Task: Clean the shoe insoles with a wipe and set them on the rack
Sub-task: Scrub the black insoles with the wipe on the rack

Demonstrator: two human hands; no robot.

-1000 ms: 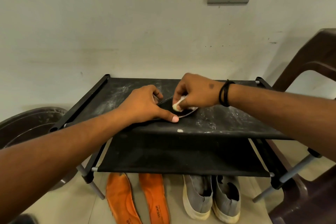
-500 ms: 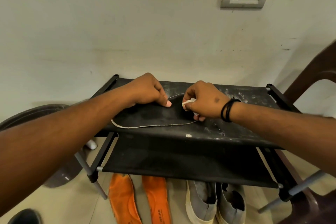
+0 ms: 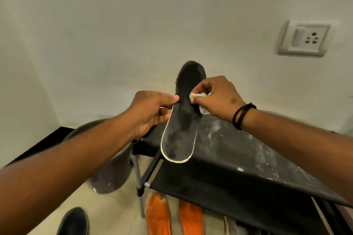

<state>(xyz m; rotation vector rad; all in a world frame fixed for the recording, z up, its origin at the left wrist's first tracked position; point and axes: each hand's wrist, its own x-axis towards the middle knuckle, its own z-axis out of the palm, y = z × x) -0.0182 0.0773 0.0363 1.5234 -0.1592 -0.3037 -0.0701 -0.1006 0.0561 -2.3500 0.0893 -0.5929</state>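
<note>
A black insole (image 3: pixel 181 120) with a pale rim is lifted above the left end of the black shoe rack (image 3: pixel 238 150), standing nearly lengthwise away from me. My left hand (image 3: pixel 150 112) pinches its left edge at mid-length. My right hand (image 3: pixel 215 97) presses a small white wipe (image 3: pixel 200 101) against the insole's right edge. Dusty smears cover the insole's near half and the rack's top shelf. Two orange insoles (image 3: pixel 158 215) lie on the floor under the rack.
A dark round bin (image 3: pixel 110 173) stands left of the rack, and a dark shoe (image 3: pixel 73 221) sits on the floor at bottom left. A grey shoe's edge (image 3: pixel 232 225) shows under the rack. A wall socket (image 3: pixel 303 40) is at upper right.
The insole lay flat on the rack's top shelf; now both hands have lifted it off and turned it lengthwise. The camera has swung left.
</note>
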